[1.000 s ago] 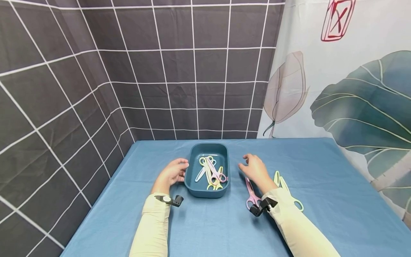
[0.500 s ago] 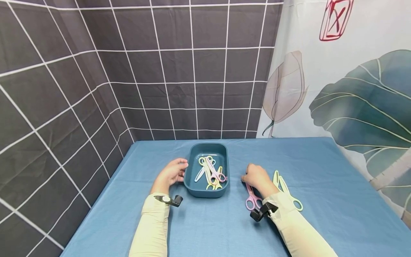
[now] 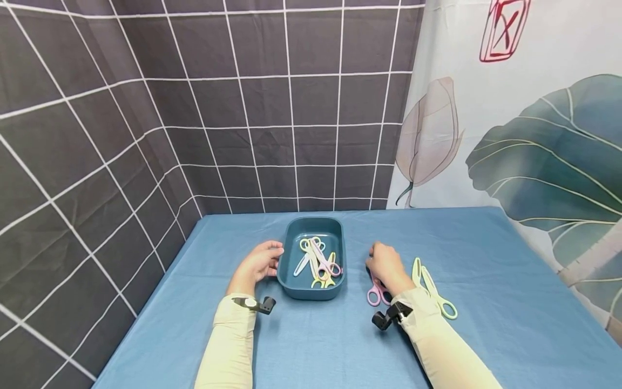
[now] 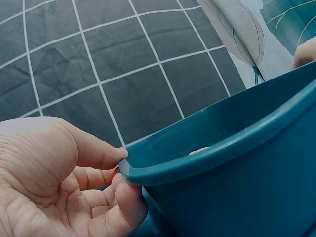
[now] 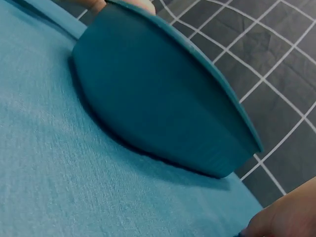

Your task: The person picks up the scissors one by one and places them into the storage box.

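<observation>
My left hand (image 3: 259,263) is at the left side of a dark teal box (image 3: 311,294). In the left wrist view, the thumb and fingers of that hand (image 4: 59,173) pinch the box's rim (image 4: 197,166). Inside the box lie several scissors (image 3: 318,256) in pink, yellow and pale colours, overlapping one another. To the right of the box, my right hand (image 3: 386,265) grips pink scissors (image 3: 376,283) by the blade end. Their handle loops point toward me, and the blades are hidden under the hand. Only a corner of the right hand (image 5: 289,212) shows in the right wrist view.
Pale green scissors (image 3: 434,289) lie on the blue cloth-covered table (image 3: 316,346), right of my right wrist. A dark grid-patterned curtain (image 3: 267,140) hangs behind and to the left. A white curtain with leaf prints (image 3: 559,162) hangs at the right.
My right hand's fingers have come down and closed on the pink scissors, which have then shifted slightly away from me. The left hand has stayed at the box.
</observation>
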A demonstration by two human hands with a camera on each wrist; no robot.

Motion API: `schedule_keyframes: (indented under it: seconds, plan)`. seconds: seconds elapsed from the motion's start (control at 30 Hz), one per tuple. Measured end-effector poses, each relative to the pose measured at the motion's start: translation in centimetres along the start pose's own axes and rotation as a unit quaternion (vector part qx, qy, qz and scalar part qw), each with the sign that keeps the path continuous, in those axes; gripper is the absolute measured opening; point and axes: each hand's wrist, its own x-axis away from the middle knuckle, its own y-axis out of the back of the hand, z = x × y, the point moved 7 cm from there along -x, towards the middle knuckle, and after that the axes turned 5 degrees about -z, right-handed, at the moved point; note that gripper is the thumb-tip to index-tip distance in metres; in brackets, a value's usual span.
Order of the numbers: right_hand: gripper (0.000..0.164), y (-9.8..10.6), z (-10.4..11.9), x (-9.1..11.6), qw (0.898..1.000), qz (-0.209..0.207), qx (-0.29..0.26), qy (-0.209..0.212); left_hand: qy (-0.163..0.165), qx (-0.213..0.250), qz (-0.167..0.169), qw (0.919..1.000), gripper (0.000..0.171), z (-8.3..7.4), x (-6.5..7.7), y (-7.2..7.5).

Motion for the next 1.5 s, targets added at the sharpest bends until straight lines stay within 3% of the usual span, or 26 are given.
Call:
schedule_keyframes:
  seconds: [0.1,0.27,0.4,0.77,0.87,0.97,1.17,1.33,1.5]
  plan:
    - [0.014,0.0,-0.1,-0.1,1.000,0.013,0.011,-0.012,0.002,-0.001,0.001,1.0000,0.026,0.1,0.0,-0.1]
    - [0.029,0.4,0.3,0.6,0.995,0.082,0.049,-0.026,0.003,0.000,0.000,1.0000,0.025,0.2,0.0,0.0]
    - [0.026,0.7,1.0,1.4,0.991,0.120,0.054,-0.018,0.001,0.000,0.002,1.0000,0.027,0.1,0.0,0.1]
    - [0.019,0.3,1.3,1.4,0.990,0.130,0.056,-0.002,0.003,-0.007,-0.001,1.0000,0.029,-0.1,0.2,0.1]
    - [0.023,0.1,0.9,1.0,0.991,0.131,0.032,-0.005,0.000,-0.007,-0.001,1.0000,0.029,-0.1,0.1,0.1]
    - [0.025,-0.1,0.5,0.8,0.990,0.137,-0.028,-0.020,-0.001,-0.010,0.001,1.0000,0.030,-0.1,0.1,0.1]
    - [0.007,0.0,0.5,0.1,0.978,0.151,-0.137,-0.050,0.000,-0.003,-0.002,1.0000,0.028,0.1,0.2,-0.1]
    - [0.026,0.9,1.6,-0.6,0.968,0.156,-0.188,-0.052,0.002,0.001,0.001,1.0000,0.026,0.3,0.3,-0.2]
    - [0.037,2.5,4.0,-1.6,0.962,0.159,-0.218,-0.048,0.001,0.007,0.002,1.0000,0.025,0.3,-0.1,0.1]
